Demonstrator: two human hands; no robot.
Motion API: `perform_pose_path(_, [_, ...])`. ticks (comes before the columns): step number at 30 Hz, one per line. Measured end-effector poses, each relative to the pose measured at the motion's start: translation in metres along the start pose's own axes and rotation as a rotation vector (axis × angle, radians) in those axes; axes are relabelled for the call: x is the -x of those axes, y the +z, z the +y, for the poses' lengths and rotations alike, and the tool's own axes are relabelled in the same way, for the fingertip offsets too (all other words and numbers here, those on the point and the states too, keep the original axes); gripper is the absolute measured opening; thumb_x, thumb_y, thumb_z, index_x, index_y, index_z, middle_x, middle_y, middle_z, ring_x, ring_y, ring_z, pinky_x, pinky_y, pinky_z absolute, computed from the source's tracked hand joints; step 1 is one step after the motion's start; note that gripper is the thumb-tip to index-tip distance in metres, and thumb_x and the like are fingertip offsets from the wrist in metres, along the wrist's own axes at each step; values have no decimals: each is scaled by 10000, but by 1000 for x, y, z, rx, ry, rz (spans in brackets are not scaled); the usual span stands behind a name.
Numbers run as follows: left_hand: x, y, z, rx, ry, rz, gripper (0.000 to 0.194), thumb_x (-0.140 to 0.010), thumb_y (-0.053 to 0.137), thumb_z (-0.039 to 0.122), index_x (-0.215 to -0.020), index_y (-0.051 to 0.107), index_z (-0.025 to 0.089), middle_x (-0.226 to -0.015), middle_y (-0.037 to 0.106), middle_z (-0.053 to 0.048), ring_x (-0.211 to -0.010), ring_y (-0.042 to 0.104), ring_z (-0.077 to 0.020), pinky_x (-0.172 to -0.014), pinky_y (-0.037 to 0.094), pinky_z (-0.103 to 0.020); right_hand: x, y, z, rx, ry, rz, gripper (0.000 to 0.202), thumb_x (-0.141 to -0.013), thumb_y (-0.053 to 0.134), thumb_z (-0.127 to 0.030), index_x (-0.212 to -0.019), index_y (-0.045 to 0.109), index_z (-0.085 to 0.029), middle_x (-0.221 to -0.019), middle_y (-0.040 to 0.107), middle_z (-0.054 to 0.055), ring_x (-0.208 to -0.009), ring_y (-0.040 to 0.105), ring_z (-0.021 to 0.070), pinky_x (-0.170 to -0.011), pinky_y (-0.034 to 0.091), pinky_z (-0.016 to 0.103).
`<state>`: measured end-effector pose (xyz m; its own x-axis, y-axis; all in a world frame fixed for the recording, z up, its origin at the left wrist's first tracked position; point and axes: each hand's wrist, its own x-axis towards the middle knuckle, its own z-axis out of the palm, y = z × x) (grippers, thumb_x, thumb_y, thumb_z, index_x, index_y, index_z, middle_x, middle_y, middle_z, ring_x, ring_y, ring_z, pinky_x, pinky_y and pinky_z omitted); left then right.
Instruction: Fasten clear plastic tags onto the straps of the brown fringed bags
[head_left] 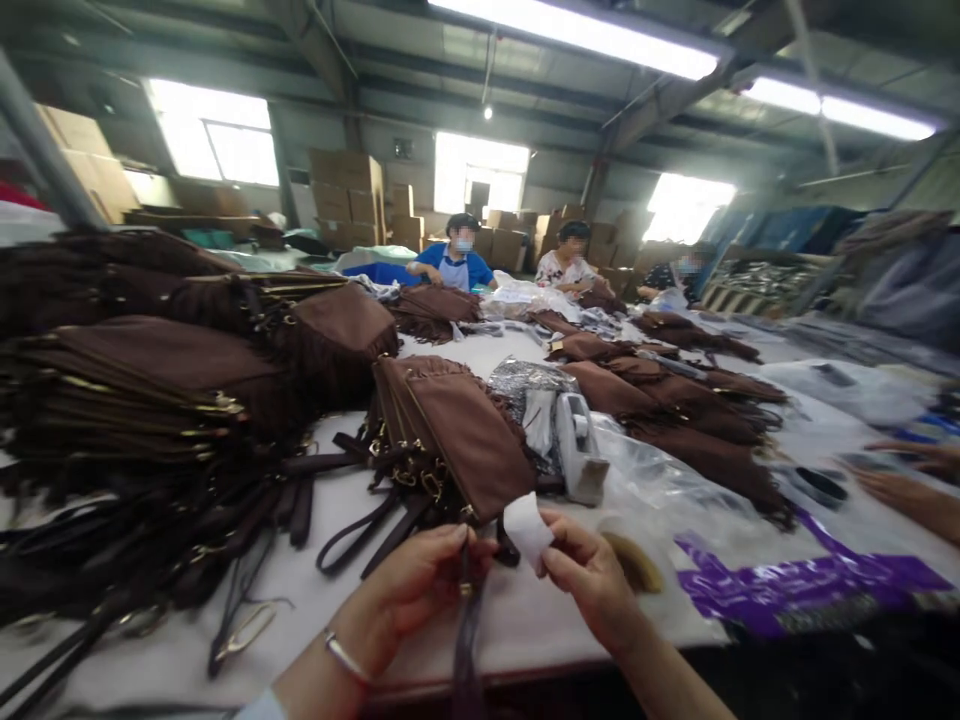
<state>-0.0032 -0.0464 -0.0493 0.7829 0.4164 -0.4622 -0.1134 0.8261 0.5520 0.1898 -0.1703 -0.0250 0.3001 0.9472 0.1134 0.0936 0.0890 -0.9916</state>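
My left hand [420, 585], with a bangle at the wrist, pinches a dark wrist strap [466, 620] near its metal fitting; the strap's end hangs toward the table edge. Between the thumb and fingers of my right hand [589, 570] is a small white paper slip [528, 528], held just right of the strap. Directly beyond both hands lies a stack of brown zippered pouches [476, 430] with gold-coloured clasps and loose straps. A white tape dispenser [581, 445] stands beside that stack, next to silvery packets [517, 378].
Large piles of brown fringed pouches [150, 365] fill the left side. Clear plastic bags [667, 485], a tape roll [634, 562] and a purple plastic bag [810, 585] lie to the right. Another person's hands [911, 490] reach in at the right edge. Several people [454, 262] work across the table.
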Motion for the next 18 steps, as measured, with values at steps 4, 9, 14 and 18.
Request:
perform_pose_path(4, [1,-3,-3,85,43,-66,154,-775,709,273,-802,650,134,-820,691,-67,-797,649,-186,-720,455,-284,0,40,3,234,-96,-14,138,-781,624,-254,-667,632,-176,-1090,649,103,-940,600,213,-753,460,270])
perform_pose_path(9, [-2,-1,-10,-85,173,14,235,-711,748,319,-725,645,109,-644,613,-25,-573,543,-126,-574,395,-259,1,38,8,210,80,-101,330,-854,544,-474,-857,689,-177,-838,643,66,-669,554,151,-548,422,235])
perform_pose_path(14, [-2,8,-13,-172,202,82,304,-644,797,365,-717,631,121,-650,602,-15,-595,543,-135,-559,393,-257,-12,37,13,114,331,-32,429,-789,583,-568,-691,638,-154,-487,391,-56,-433,278,73,-404,193,214])
perform_pose_path(18, [3,9,-9,-168,208,69,291,-645,800,348,-712,633,120,-633,599,-13,-579,534,-125,-563,402,-253,-14,45,12,242,313,42,342,-729,658,-469,-589,617,-160,-458,432,-43,-442,335,86,-423,244,228])
